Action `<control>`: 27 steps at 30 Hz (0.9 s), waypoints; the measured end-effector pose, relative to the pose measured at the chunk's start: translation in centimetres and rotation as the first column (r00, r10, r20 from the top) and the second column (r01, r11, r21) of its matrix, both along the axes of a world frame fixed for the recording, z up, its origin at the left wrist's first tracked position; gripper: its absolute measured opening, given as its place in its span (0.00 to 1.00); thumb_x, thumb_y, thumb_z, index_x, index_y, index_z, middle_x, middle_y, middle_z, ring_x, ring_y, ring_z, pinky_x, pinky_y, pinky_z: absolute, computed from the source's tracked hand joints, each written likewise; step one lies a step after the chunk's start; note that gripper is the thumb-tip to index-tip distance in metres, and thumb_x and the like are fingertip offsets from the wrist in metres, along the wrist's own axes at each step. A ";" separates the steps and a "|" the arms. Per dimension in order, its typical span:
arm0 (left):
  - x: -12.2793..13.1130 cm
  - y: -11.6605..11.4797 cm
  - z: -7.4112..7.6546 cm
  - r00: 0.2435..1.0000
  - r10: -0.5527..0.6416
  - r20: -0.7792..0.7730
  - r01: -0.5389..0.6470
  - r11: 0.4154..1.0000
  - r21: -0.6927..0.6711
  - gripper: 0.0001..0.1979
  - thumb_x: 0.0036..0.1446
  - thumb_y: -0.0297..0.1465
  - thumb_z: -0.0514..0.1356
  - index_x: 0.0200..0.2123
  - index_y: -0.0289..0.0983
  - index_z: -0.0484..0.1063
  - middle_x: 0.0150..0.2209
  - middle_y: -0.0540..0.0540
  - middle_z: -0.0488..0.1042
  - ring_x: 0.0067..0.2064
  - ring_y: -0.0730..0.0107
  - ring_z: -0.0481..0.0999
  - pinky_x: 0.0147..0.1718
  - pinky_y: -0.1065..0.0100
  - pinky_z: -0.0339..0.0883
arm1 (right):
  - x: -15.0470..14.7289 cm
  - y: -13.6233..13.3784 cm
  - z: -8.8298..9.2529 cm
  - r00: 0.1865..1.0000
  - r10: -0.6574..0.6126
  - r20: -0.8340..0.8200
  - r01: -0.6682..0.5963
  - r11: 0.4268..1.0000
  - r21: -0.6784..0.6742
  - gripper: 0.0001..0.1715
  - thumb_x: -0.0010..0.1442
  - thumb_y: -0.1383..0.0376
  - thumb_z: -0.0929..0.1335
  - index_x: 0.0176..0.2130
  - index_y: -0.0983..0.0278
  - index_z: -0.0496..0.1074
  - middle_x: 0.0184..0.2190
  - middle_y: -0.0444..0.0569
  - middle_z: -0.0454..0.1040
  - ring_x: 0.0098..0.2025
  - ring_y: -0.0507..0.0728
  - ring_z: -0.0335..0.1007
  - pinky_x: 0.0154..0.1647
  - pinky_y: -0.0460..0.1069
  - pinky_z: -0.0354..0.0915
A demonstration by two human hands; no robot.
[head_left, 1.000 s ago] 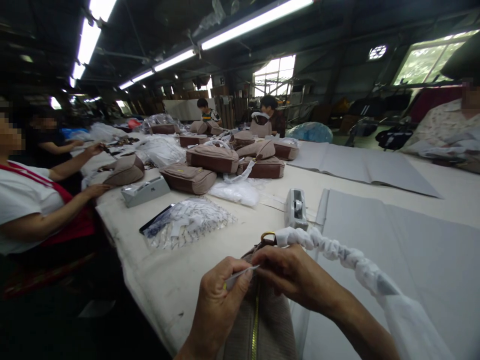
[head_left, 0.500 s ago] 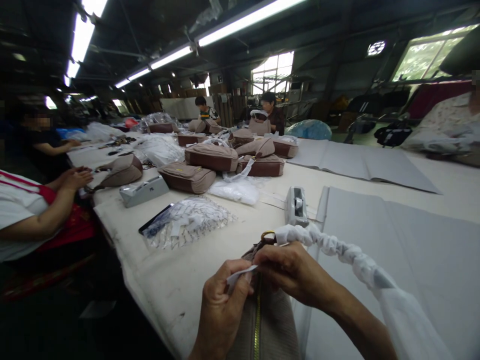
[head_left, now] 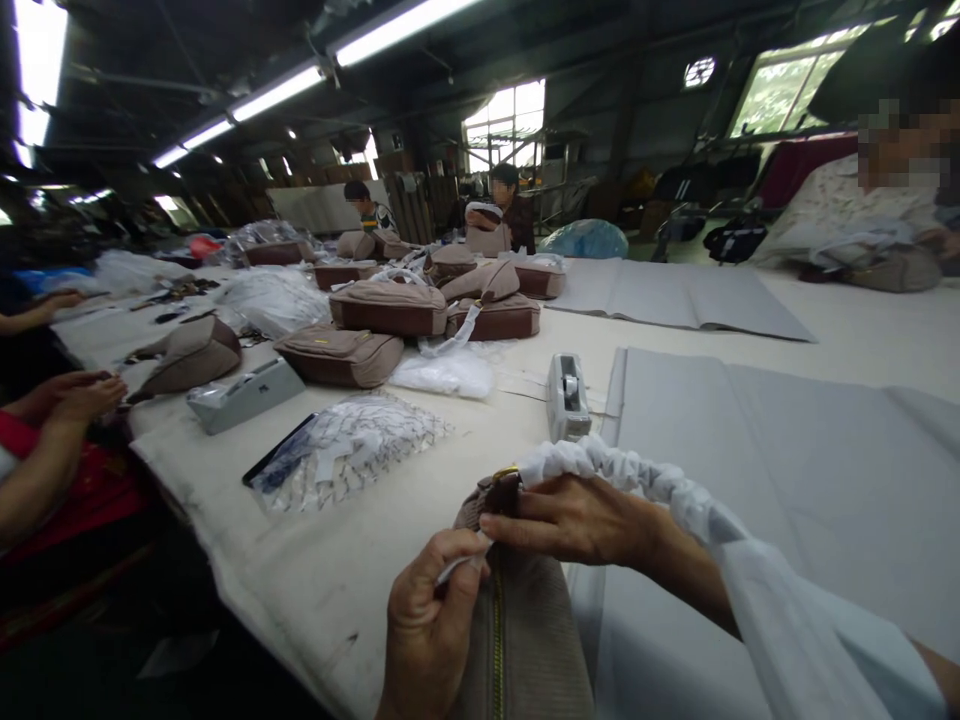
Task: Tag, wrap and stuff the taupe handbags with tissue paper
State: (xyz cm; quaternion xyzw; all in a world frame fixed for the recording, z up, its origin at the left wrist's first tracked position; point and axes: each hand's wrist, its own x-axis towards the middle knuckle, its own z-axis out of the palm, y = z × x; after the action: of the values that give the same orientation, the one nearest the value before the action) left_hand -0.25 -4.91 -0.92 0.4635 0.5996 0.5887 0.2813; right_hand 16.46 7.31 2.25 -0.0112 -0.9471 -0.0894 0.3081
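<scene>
Taupe bag [head_left: 536,620], right here at the near end of the table [head_left: 300,560], inward from its left edge, yellow zipper [head_left: 498,640] running up the middle, lower end out of view. The left hand [head_left: 429,615] pinches a small white slip [head_left: 454,567] between thumb and fingers, close against the bag. Right beside it, the right hand [head_left: 581,520] has its fingers by the dark tab [head_left: 501,495] under the gold ring [head_left: 507,470]; whether they close on anything, I can't tell. Hands close together here, fingertips meeting near the slip! From the ring, the wrapped strap [head_left: 641,470] bunches up white and sweeps across the right forearm. Just beyond, a tape dispenser [head_left: 568,405] stands beside the grey sheets [head_left: 750,450], which spread toward the table's right edge. Over to the left, a clear packet [head_left: 352,450] lies flat, and past it a grey holder [head_left: 247,395] sits near the left edge. Another bag [head_left: 191,355] at that edge, a co-worker's hands [head_left: 90,395] near it. Farther in, toward the far edge: a pile of bags [head_left: 390,305], taupe and brown.
</scene>
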 end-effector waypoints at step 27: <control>-1.4 0.6 2.3 0.897 -0.210 0.388 0.347 0.879 -0.326 0.14 0.50 0.39 0.62 0.25 0.33 0.68 0.21 0.52 0.69 0.20 0.80 0.61 0.22 0.76 0.54 | -2.0 -1.2 -2.3 0.982 -0.010 -0.187 0.025 0.996 0.080 0.12 0.62 0.71 0.65 0.47 0.69 0.67 0.26 0.46 0.74 0.29 0.53 0.68 0.30 0.50 0.59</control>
State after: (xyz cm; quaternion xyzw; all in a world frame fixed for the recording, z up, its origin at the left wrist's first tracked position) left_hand -1.68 -4.32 1.36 0.3722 0.5717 0.4822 0.5497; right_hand 14.48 6.11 -0.08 -0.0152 -0.9095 -0.1294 0.3949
